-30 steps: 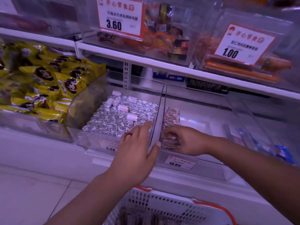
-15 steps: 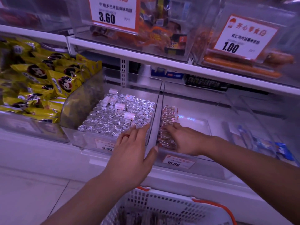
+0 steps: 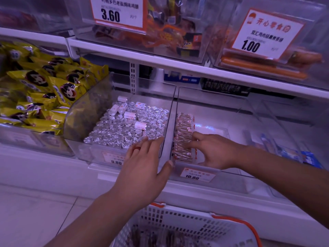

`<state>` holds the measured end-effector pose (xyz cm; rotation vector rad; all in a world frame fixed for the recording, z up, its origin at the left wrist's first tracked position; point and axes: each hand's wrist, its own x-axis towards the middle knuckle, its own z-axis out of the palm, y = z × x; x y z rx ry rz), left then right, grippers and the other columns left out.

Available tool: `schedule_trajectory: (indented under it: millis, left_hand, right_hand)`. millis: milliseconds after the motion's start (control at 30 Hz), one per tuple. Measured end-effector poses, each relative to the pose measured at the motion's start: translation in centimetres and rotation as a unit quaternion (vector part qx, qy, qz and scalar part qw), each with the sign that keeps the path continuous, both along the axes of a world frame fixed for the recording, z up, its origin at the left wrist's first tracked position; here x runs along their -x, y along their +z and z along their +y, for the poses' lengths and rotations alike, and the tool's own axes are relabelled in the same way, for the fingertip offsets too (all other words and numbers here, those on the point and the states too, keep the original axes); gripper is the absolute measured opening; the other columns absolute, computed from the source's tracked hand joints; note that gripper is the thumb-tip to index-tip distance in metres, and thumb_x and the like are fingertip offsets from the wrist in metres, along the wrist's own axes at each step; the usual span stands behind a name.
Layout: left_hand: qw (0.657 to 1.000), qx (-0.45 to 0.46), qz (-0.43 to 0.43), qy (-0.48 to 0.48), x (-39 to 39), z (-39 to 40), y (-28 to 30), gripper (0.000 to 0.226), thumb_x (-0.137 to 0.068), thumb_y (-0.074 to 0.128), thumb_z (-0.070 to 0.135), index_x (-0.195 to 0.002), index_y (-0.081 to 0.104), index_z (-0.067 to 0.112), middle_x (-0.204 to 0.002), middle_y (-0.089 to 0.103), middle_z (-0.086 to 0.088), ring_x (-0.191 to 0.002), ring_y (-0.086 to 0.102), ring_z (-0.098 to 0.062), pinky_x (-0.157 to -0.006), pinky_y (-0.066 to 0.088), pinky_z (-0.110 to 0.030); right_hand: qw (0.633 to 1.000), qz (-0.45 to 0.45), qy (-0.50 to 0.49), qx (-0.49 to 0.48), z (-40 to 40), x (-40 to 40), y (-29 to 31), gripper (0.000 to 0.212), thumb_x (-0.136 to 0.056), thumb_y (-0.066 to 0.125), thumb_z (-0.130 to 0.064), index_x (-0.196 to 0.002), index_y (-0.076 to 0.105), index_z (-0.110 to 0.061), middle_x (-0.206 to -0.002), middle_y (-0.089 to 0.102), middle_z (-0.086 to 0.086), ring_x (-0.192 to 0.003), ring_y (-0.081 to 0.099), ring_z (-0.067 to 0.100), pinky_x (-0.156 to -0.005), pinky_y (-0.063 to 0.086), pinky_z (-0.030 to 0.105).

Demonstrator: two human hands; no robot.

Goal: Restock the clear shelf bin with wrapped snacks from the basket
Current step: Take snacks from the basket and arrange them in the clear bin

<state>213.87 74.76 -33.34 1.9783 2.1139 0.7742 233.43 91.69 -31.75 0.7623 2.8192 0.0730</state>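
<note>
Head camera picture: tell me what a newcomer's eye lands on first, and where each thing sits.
The bin of silver foil-wrapped sweets gleams at centre on the lower shelf, with a heap of yellow snack packets to its left. Right of it, the right hand touches a row of wrapped snacks along the left wall of the clear shelf bin, while the open left hand hovers in front. Big price cards hang above.

white shelf (image 3: 44, 163), clear bins (image 3: 222, 177) side by side

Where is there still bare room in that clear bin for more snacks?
The clear shelf bin has bare floor right of the row of wrapped snacks and behind the right hand. The neighbouring bin of foil-wrapped rolls is crowded.
</note>
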Motion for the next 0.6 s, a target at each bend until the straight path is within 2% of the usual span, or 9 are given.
schedule_trajectory:
  millis: [133,233,333,433,533,600]
  left_hand:
    - [1.0,-0.001,0.002,0.003,-0.2,0.0,0.0,0.064,-0.096,0.042,0.052,-0.152,0.021,0.028,-0.153,0.037,0.004,-0.149,0.016,-0.018,-0.118,0.011,-0.034]
    - [1.0,-0.001,0.007,0.007,-0.3,0.2,-0.1,0.064,-0.096,0.043,0.052,-0.151,0.022,0.027,-0.152,0.04,0.002,-0.149,0.019,-0.019,-0.117,0.011,-0.034]
    - [1.0,0.002,0.006,0.009,-0.3,0.2,-0.1,0.064,-0.095,0.044,0.051,-0.15,0.024,0.025,-0.151,0.041,0.0,-0.148,0.022,-0.02,-0.117,0.013,-0.036]
    - [1.0,0.002,0.006,0.008,-0.2,0.2,-0.1,0.064,-0.095,0.045,0.051,-0.15,0.024,0.025,-0.151,0.041,0.0,-0.148,0.023,-0.021,-0.118,0.013,-0.036]
    - [1.0,-0.001,0.012,0.001,-0.1,0.1,-0.2,0.065,-0.096,0.043,0.052,-0.151,0.021,0.026,-0.152,0.039,0.002,-0.149,0.02,-0.019,-0.118,0.012,-0.036]
    - [1.0,-0.001,0.012,-0.004,0.0,0.0,-0.3,0.065,-0.096,0.042,0.052,-0.152,0.02,0.027,-0.153,0.037,0.003,-0.149,0.018,-0.019,-0.119,0.011,-0.035]
  right_hand:
    - [0.998,0.043,0.014,0.042,-0.2,1.0,-0.8,0.052,-0.081,0.064,-0.052,-0.121,0.056,-0.02,-0.116,0.051,0.002,-0.101,0.058,0.024,-0.085,0.049,0.035]
    - [0.996,0.068,0.025,0.051,-0.2,1.6,-1.1,0.042,-0.082,0.069,-0.042,-0.112,0.058,-0.015,-0.11,0.053,0.004,-0.098,0.056,0.023,-0.084,0.046,0.032]
    - [0.998,0.055,0.029,0.024,-0.1,1.7,-1.0,0.047,-0.082,0.066,-0.042,-0.118,0.055,-0.015,-0.113,0.053,0.004,-0.098,0.056,0.024,-0.081,0.044,0.03]
    - [0.997,0.014,0.067,-0.027,-0.4,1.4,-0.8,0.049,-0.086,0.054,-0.033,-0.132,0.05,-0.016,-0.118,0.049,0.004,-0.096,0.06,0.028,-0.077,0.052,0.037]
    - [0.989,-0.017,0.126,-0.075,-0.5,0.9,-0.4,0.046,-0.088,0.044,-0.022,-0.131,0.055,-0.013,-0.109,0.052,0.006,-0.078,0.061,0.027,-0.062,0.05,0.036]
    - [0.984,-0.038,0.143,-0.096,-0.4,0.7,-0.4,0.041,-0.091,0.048,-0.021,-0.13,0.056,-0.01,-0.105,0.052,0.007,-0.072,0.059,0.027,-0.059,0.048,0.036]
